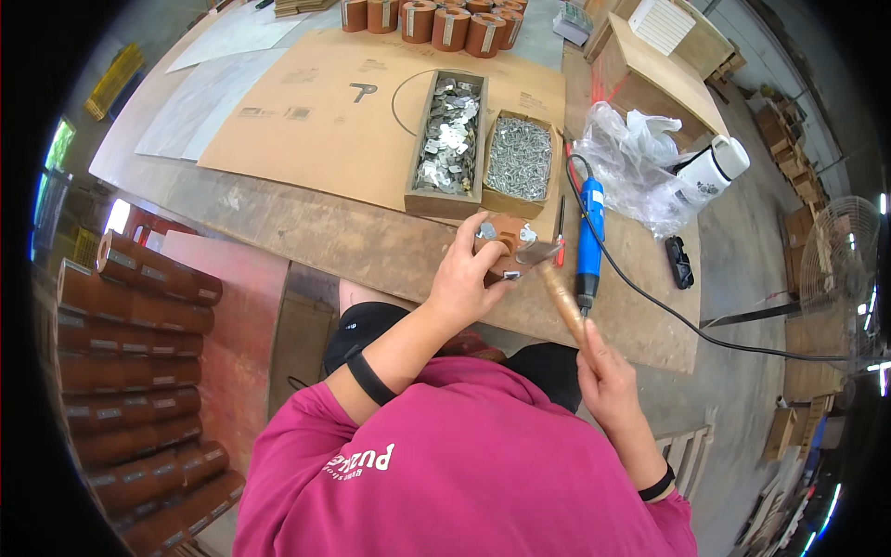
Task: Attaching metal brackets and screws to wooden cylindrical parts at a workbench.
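My left hand [464, 283] grips a reddish-brown round piece [509, 226] at the table's near edge, fingers and thumb closed on its side. Small silvery metal plates sit around the piece's upper face. In my right hand [608, 371] is a hammer [563, 302], gripped near the end of its wooden handle. The hammer's metal head rests at or just over the right side of the piece; whether it touches cannot be made out. Just beyond are a wooden box [416, 201] of flat metal plates and a cardboard box [513, 206] of small metal fasteners, probably screws.
A blue corded power screwdriver [590, 232] and a red-tipped screwdriver [561, 227] lie right of the piece. Farther right are a plastic bag [617, 158], a white bottle [715, 172] and a black object [678, 263]. Brown cylinders [449, 28] stand at the back; more [139, 316] are stacked left.
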The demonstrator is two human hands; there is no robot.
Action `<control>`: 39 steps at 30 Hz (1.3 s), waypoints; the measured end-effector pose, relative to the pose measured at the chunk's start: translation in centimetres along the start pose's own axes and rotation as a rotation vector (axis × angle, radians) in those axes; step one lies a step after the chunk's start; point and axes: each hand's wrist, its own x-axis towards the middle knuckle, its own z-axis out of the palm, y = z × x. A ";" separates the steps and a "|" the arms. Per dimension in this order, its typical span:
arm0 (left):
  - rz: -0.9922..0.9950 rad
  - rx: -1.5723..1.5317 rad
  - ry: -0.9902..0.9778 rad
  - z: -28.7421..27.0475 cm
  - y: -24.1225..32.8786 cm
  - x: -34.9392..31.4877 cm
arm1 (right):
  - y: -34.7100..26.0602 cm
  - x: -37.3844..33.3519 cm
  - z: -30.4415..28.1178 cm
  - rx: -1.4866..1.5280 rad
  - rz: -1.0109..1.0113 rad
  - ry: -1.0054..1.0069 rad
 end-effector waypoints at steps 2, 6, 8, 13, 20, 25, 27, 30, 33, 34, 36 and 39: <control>0.033 0.052 0.033 0.0 -0.2 -0.1 | -0.9 0.6 -1.0 0.017 -0.061 0.199; 0.023 0.025 0.030 -0.1 -0.3 0.0 | -0.9 0.3 -1.5 0.007 -0.139 0.284; 0.033 0.025 0.025 -0.1 -0.1 0.1 | 0.3 -0.4 0.4 0.029 -0.177 0.240; 0.025 0.030 0.014 0.1 -0.2 0.0 | -0.1 0.0 0.1 0.024 -0.060 0.092; 0.017 0.030 0.011 -0.1 -0.2 0.0 | -0.1 0.1 0.1 0.024 -0.137 0.166; 0.029 0.016 0.013 0.1 -0.2 0.2 | 0.4 0.1 0.3 -0.007 -0.066 0.027; 0.014 0.017 0.010 -0.1 -0.3 0.1 | -0.5 0.5 -0.2 0.019 -0.096 0.134; 0.002 0.005 0.005 -0.2 -0.2 -0.1 | -0.6 0.1 -0.1 0.070 -0.120 0.265; 0.030 0.010 -0.005 -0.1 -0.2 0.3 | 0.3 -0.3 0.9 -0.035 -0.080 0.002; 0.031 0.013 -0.009 -0.1 -0.1 0.2 | 0.3 -0.3 0.9 0.001 -0.077 0.015; 0.028 0.019 -0.014 -0.2 -0.1 0.1 | 0.1 -0.1 0.7 0.040 -0.075 0.025; 0.006 0.016 0.004 -0.1 -0.1 0.0 | -0.7 0.4 -0.6 0.069 -0.049 0.204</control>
